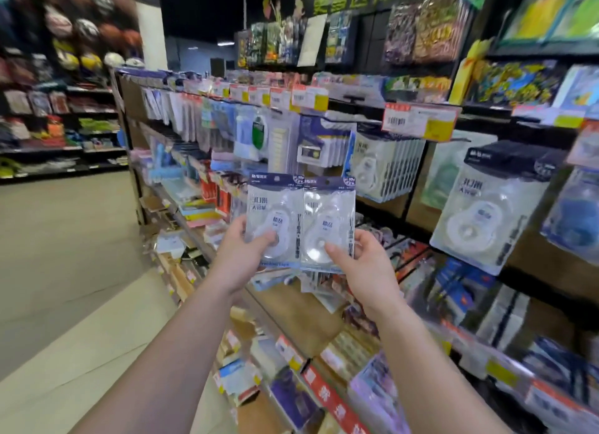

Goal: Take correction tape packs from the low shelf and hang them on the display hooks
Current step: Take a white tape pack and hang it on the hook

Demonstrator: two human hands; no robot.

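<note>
Two clear correction tape packs with dark blue headers are held upright side by side at chest height in front of the shelving. My left hand (241,255) pinches the left pack (275,213) at its lower edge, thumb on the front. My right hand (359,265) pinches the right pack (329,219) the same way. A row of matching packs (385,168) hangs on a display hook just up and right of them. A larger pack of the same kind (486,213) hangs farther right.
Stationery hangs on hooks along the whole shelf wall, under price tags (418,121). The low shelf (304,323) below my hands holds boxed goods. The tiled aisle floor (64,255) lies to the left, with a ball display at the far left.
</note>
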